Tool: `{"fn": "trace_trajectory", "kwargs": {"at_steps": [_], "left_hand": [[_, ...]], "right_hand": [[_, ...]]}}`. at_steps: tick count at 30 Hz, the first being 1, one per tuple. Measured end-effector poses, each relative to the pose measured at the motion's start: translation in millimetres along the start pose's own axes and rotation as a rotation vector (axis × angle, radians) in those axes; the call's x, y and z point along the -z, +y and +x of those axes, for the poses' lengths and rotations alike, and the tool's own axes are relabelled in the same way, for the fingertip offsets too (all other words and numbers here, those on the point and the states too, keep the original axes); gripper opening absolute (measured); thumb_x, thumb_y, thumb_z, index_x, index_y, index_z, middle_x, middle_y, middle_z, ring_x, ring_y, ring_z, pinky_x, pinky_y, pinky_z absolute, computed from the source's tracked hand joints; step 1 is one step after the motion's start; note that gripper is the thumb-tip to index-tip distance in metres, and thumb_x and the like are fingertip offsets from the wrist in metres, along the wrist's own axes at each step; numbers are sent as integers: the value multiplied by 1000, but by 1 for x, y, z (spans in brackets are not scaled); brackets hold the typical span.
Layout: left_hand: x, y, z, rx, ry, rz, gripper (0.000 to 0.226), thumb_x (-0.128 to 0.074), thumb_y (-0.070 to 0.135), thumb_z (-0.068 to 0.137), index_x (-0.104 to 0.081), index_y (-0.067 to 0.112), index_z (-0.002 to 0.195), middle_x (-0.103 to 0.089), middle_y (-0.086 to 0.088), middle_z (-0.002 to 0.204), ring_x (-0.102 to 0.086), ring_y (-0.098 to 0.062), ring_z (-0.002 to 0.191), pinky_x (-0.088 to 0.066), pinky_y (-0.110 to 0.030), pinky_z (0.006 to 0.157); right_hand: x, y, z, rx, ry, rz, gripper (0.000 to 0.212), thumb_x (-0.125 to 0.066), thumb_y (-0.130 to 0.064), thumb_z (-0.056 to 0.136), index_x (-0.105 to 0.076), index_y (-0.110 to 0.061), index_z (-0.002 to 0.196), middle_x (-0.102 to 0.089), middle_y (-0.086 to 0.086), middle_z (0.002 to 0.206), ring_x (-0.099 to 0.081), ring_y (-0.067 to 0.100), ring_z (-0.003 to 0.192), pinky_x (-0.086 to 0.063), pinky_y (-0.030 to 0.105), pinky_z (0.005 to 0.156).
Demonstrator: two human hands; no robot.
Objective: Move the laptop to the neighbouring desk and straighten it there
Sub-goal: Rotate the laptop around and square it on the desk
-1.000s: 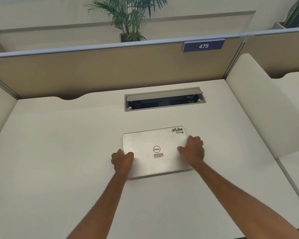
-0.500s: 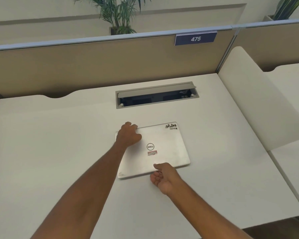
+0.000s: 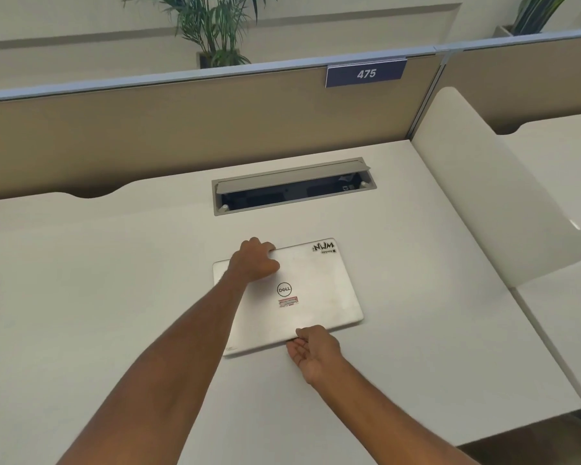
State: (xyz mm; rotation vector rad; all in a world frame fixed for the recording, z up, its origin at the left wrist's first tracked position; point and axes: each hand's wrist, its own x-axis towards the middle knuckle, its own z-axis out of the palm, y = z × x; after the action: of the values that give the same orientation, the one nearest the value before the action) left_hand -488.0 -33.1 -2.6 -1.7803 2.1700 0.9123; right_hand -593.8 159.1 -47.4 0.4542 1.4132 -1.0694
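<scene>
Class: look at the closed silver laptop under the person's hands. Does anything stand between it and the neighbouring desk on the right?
Yes: a white rounded divider panel rises between the closed silver laptop and the neighbouring desk.

laptop (image 3: 316,290): closed, flat on worktop (image 3: 81,280), slightly skewed
left hand (image 3: 254,260): fingers over far edge
right hand (image 3: 316,352): fingertips under near edge

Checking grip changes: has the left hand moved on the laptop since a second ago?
Yes. The left hand went from the laptop's near-left corner to its far edge, toward the cable hatch.
</scene>
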Motion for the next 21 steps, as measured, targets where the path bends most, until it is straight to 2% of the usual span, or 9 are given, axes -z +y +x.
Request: {"fn": "trace_trajectory", "kwargs": {"at_steps": [3, 5, 9, 12, 14, 16, 18, 19, 21], "left_hand": [[1, 1, 1, 6, -4, -5, 61, -60, 25, 97, -58, 22, 158, -52, -12, 155, -41, -33, 154, -43, -48, 123], [2, 0, -1, 18, -4, -12, 58, -60, 25, 97, -60, 21, 155, -53, -12, 153, -42, -33, 153, -42, -47, 123], [4, -8, -9, 83, -15, -105, 52, -62, 26, 93, -68, 21, 145, -58, -10, 147, -48, -34, 147, -44, -48, 121], [8, -16, -16, 119, -43, -210, 68, -61, 38, 75, -72, 17, 140, -62, -11, 143, -53, -36, 142, -48, -48, 118], [8, -23, -19, 136, -52, -269, 74, -60, 40, 70, -71, 15, 139, -62, -11, 143, -54, -35, 140, -49, -47, 117], [3, -31, -20, 146, -38, -320, 53, -69, 33, 82, -74, 11, 129, -65, -12, 135, -57, -34, 132, -53, -45, 111], [-3, -37, -23, 146, -2, -387, 31, -71, 28, 80, -75, 8, 103, -69, -9, 113, -59, -32, 114, -53, -40, 92], [-7, -40, -26, 145, 10, -426, 29, -68, 29, 72, -71, 8, 92, -66, -7, 100, -57, -31, 104, -48, -38, 84], [-13, -44, -35, 144, 36, -505, 31, -61, 30, 63, -66, 7, 84, -59, -8, 89, -53, -29, 92, -40, -37, 77]], "right_hand": [[3, 2, 2, 28, 24, -33, 26, -66, 7, 98, -69, 13, 124, -69, 20, 89, -66, 29, 78, -63, 38, 83], [6, 4, 4, 54, 49, -46, 24, -68, 8, 97, -69, 15, 120, -71, 22, 90, -66, 30, 80, -61, 34, 72], [13, 5, 11, 148, 134, -96, 7, -67, 7, 99, -75, 6, 99, -80, 30, 110, -74, 32, 89, -66, 38, 84], [16, -4, 15, 233, 177, -135, 11, -68, 4, 100, -75, 0, 92, -81, 26, 107, -76, 29, 85, -64, 31, 72], [17, -13, 17, 276, 195, -169, 11, -71, 0, 98, -77, -3, 89, -82, 23, 102, -76, 28, 81, -62, 31, 70], [18, -22, 18, 317, 222, -214, 13, -75, -5, 96, -78, -6, 84, -82, 17, 93, -75, 25, 75, -62, 31, 70], [17, -30, 22, 363, 261, -263, 17, -79, -11, 95, -77, -6, 78, -80, 11, 81, -72, 23, 68, -62, 33, 70], [17, -35, 23, 384, 275, -292, 20, -81, -13, 94, -76, -6, 76, -77, 10, 75, -70, 24, 65, -62, 35, 71], [15, -44, 26, 419, 284, -347, 26, -82, -16, 92, -74, -6, 70, -73, 9, 67, -65, 26, 63, -61, 39, 74]]}}
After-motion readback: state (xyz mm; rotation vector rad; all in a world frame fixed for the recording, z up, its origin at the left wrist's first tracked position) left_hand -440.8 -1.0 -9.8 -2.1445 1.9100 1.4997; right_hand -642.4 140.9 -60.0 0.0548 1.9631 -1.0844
